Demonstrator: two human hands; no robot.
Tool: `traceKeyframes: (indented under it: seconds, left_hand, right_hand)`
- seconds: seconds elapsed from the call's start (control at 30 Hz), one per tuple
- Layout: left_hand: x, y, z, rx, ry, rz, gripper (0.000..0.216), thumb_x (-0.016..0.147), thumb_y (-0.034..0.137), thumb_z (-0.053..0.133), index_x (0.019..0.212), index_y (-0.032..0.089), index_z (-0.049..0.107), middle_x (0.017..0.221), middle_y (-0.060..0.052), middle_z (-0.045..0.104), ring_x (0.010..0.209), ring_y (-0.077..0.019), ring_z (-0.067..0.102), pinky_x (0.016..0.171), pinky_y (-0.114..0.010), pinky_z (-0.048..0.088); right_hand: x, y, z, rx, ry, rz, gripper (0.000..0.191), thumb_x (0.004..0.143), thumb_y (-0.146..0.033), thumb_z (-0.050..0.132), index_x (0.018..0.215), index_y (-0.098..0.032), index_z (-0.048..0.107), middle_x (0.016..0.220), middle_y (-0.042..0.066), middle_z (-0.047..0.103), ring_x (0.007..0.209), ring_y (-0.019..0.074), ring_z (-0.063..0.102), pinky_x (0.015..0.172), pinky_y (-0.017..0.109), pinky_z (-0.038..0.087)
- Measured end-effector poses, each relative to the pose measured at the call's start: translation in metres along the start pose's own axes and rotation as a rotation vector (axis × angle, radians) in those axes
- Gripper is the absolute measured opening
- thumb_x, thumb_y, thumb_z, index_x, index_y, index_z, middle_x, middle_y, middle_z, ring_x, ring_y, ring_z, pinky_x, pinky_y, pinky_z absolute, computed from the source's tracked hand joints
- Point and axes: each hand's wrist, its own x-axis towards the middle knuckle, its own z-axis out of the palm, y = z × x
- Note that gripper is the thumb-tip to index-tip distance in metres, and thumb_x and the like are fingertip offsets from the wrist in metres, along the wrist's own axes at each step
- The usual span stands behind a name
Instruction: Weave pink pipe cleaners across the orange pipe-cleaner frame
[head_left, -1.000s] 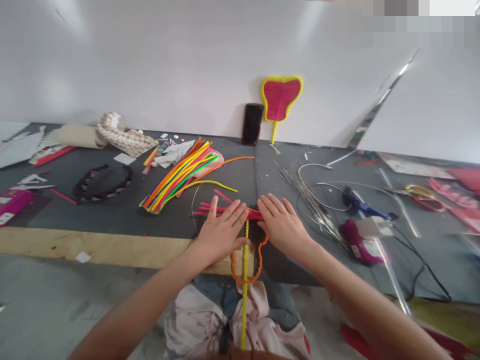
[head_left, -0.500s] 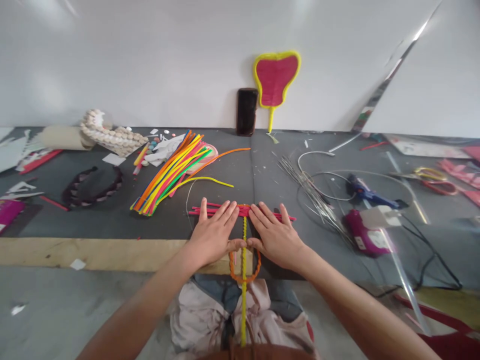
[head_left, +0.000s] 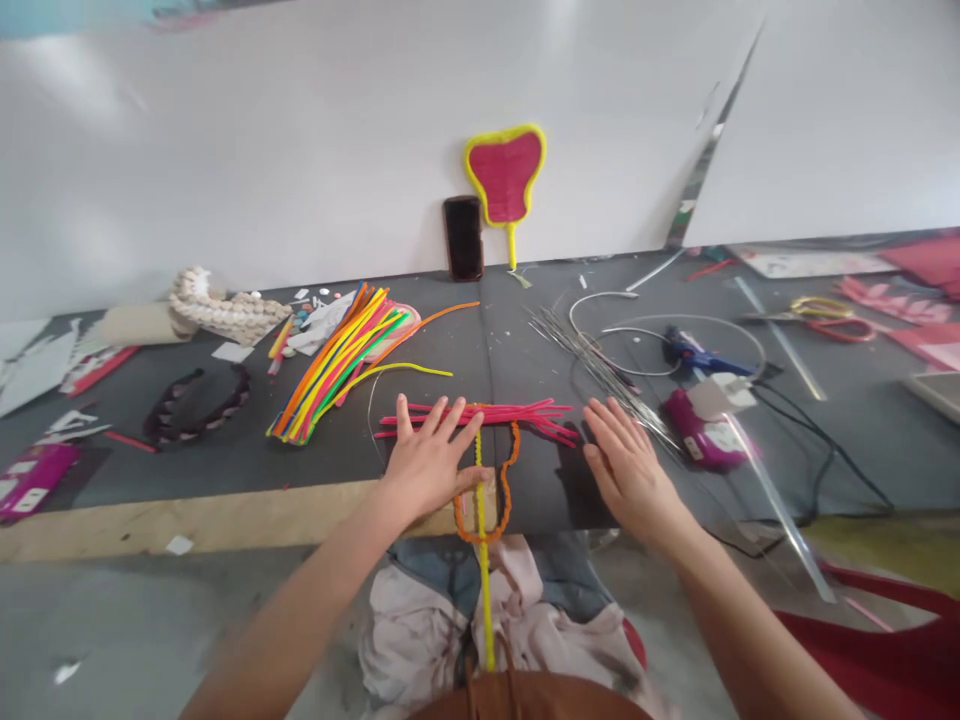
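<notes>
My left hand (head_left: 427,450) lies with fingers spread on the left part of a row of pink pipe-cleaner-like strands (head_left: 536,415). My right hand (head_left: 626,460) is off the strands, held over the table to their right, fingers stretched out and nothing in them. From the middle of the strands a twisted yellow cord (head_left: 481,560) runs down past the table edge toward my lap. An orange twisted loop (head_left: 506,490) hangs around it, partly behind my left thumb.
A bundle of coloured strands (head_left: 337,365) lies at left, near a dark braided headband (head_left: 199,405). A phone (head_left: 463,238) and a pink fan shape with yellow edging (head_left: 508,175) lean on the wall. At right are loose wires (head_left: 592,360), a blue glue gun (head_left: 705,358) and scissors (head_left: 825,318).
My right hand has lifted away from the pink strands and moved right, uncovering their right end. My left hand stays on them. The view has shifted and tilted slightly.
</notes>
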Motion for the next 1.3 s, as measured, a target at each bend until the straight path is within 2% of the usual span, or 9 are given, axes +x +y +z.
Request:
traceKeyframes:
  seconds: [0.2,0.4,0.57,0.67,0.77,0.93,1.0,1.13,1.3]
  left_hand:
    - [0.005,-0.003,0.000,-0.020,-0.048,-0.015,0.070,0.093,0.064,0.023,0.151,0.025,0.023,0.155,-0.010,0.033,0.146,-0.0316,0.022,0.106,-0.076,-0.008]
    - [0.015,0.003,-0.010,0.006,-0.086,-0.087,0.070,0.095,0.060,0.024,0.149,0.017,0.029,0.157,-0.014,0.027,0.147,-0.0314,0.020,0.109,-0.074,-0.003]
    - [0.025,0.011,-0.008,0.033,-0.076,-0.065,0.074,0.095,0.059,0.026,0.145,0.007,0.036,0.152,-0.020,0.036,0.145,-0.0302,0.027,0.117,-0.059,0.012]
    - [0.026,0.011,0.000,0.031,-0.066,-0.073,0.080,0.092,0.063,0.029,0.147,0.005,0.033,0.153,-0.021,0.032,0.144,-0.0323,0.026,0.116,-0.055,0.019]
    - [0.024,0.011,0.007,0.012,-0.038,-0.081,0.084,0.090,0.068,0.030,0.148,0.006,0.031,0.155,-0.020,0.029,0.145,-0.0336,0.024,0.116,-0.054,0.021]
    - [0.020,0.011,0.012,-0.034,-0.028,-0.081,0.085,0.090,0.069,0.026,0.149,0.008,0.029,0.158,-0.015,0.026,0.146,-0.0325,0.020,0.117,-0.051,0.020]
    - [0.020,0.011,0.013,-0.050,-0.017,-0.086,0.085,0.090,0.069,0.027,0.150,0.009,0.027,0.158,-0.014,0.026,0.147,-0.0317,0.019,0.118,-0.050,0.018]
    - [0.019,0.011,0.016,-0.078,0.024,-0.087,0.086,0.088,0.071,0.028,0.150,0.011,0.029,0.157,-0.013,0.029,0.146,-0.0323,0.020,0.118,-0.051,0.018]
    - [0.018,0.012,0.019,-0.109,0.063,-0.089,0.088,0.088,0.073,0.022,0.149,0.010,0.032,0.156,-0.014,0.030,0.146,-0.0331,0.021,0.117,-0.052,0.019]
  right_hand:
    - [-0.014,0.011,0.009,0.056,0.073,-0.020,0.043,0.096,-0.026,0.039,0.136,-0.013,0.049,0.142,0.017,0.050,0.141,0.0290,0.033,0.109,0.053,0.039]
    - [0.021,-0.009,-0.006,0.033,0.208,-0.053,0.047,0.094,-0.018,0.036,0.139,-0.011,0.044,0.142,0.018,0.049,0.143,0.0294,0.030,0.111,0.054,0.037]
    - [0.066,-0.030,-0.010,-0.005,0.004,-0.178,0.048,0.092,-0.014,0.038,0.138,-0.010,0.048,0.141,0.016,0.051,0.141,0.0297,0.032,0.112,0.048,0.036]
    - [0.089,-0.033,-0.004,-0.101,-0.125,-0.174,0.050,0.090,-0.019,0.049,0.138,-0.009,0.047,0.141,0.017,0.052,0.138,0.0316,0.035,0.109,0.048,0.036]
    - [0.104,-0.035,0.002,-0.219,-0.235,-0.206,0.048,0.088,-0.022,0.055,0.135,-0.015,0.051,0.133,0.014,0.059,0.124,0.0307,0.049,0.098,0.044,0.041]
    - [0.117,-0.032,0.007,-0.401,-0.353,-0.276,0.022,0.093,-0.023,0.048,0.100,-0.018,0.069,0.099,0.011,0.071,0.096,0.0260,0.060,0.076,0.035,0.040]
    - [0.121,-0.027,0.007,-0.437,-0.379,-0.299,0.025,0.094,-0.020,0.045,0.091,-0.018,0.070,0.092,0.010,0.071,0.091,0.0241,0.060,0.072,0.035,0.037]
    - [0.125,-0.015,0.010,-0.403,-0.326,-0.369,0.032,0.097,-0.019,0.039,0.105,-0.020,0.070,0.093,0.007,0.073,0.090,0.0213,0.060,0.074,0.034,0.036]
    - [0.123,-0.001,0.020,-0.338,-0.295,-0.399,0.036,0.097,-0.018,0.037,0.119,-0.021,0.066,0.117,0.006,0.071,0.106,0.0212,0.061,0.088,0.035,0.040]
